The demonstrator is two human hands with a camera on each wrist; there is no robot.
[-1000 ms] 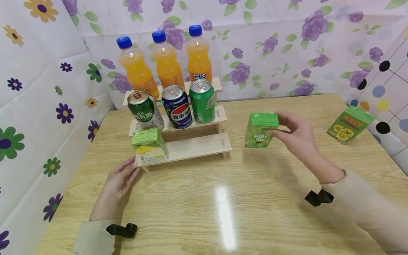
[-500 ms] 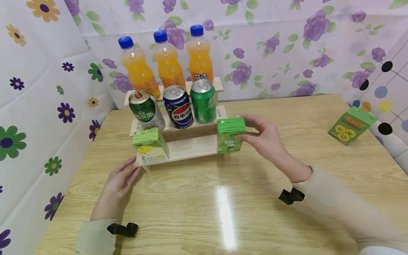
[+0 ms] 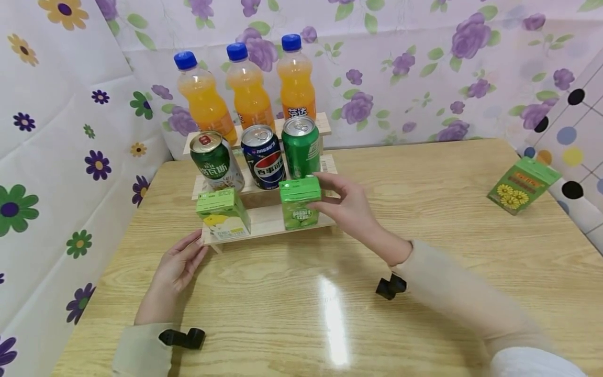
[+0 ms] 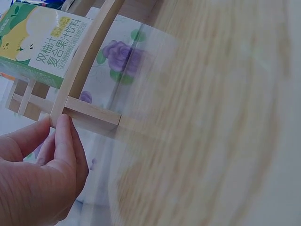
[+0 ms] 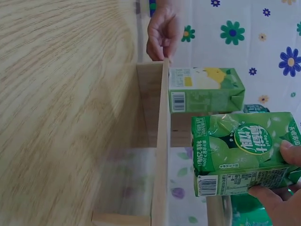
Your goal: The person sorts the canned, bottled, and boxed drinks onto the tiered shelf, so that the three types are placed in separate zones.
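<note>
My right hand (image 3: 347, 205) pinches a green juice box (image 3: 300, 209), upright in the head view, over the right part of the lowest step of a wooden tiered stand (image 3: 266, 213). In the right wrist view, a gap shows between that green juice box (image 5: 235, 141) and the step's board (image 5: 161, 155). Thumb and fingertips of my left hand (image 3: 181, 262) grip the step's front left corner, seen close up in the left wrist view. A yellow-and-green juice box (image 3: 223, 217) stands at the left end of this step.
On the middle step stand a dark green can (image 3: 214, 165), a blue cola can (image 3: 263, 159) and a green can (image 3: 300, 149). Behind them are orange soda bottles (image 3: 252, 97). A juice box with yellow flowers (image 3: 520, 186) stands at the table's right side. Patterned curtains border the table.
My right hand has carried the green juice box leftward from beside the stand to over its lowest step. The left hand has stayed at the stand's corner.
</note>
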